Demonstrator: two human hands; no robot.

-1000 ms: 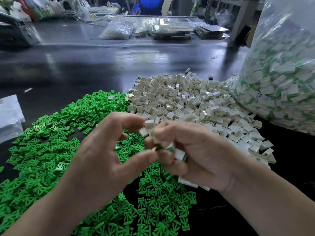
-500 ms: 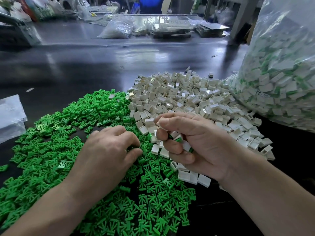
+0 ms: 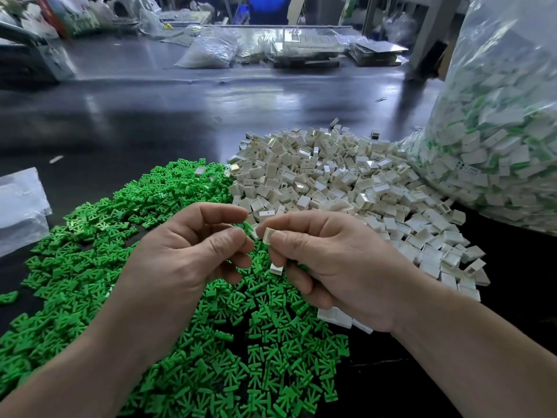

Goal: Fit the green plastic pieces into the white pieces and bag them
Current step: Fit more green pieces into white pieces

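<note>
Nearest the body, the green pieces [image 3: 265, 366] lie in a loose heap on the dark worktop [image 3: 135, 131], running under both forearms and away to the left. Above the heap the two hands meet at the middle. The left hand [image 3: 180, 260] pinches one green piece [image 3: 247, 227] between thumb and forefinger; the right hand [image 3: 340, 267] pinches one white piece [image 3: 269, 235] at its fingertips, and holds a second white piece [image 3: 276, 269] lower down among its curled fingers.

The next move turns on that pair. The green piece is just left of the white one, almost touching it, and its visible end slants up and rightward toward it; the join looks like a short sideways push, left hand into right. Which face of the white piece is the open one I cannot tell; it may need turning first.

Beyond the right hand, the white pieces [image 3: 331, 176] make a broad mound, touching the green heap along its left edge. Farther right, a large clear bag [image 3: 497, 152] of white-and-green assemblies leans against the mound, nearer the right hand, so bagging probably falls to that side. At the left edge lies a smaller clear bag [image 3: 21, 203].

The worktop is glossy and hard, so dropped pieces may skid. Far behind it are more plastic bags [image 3: 208, 52], stacked trays and general clutter.
</note>
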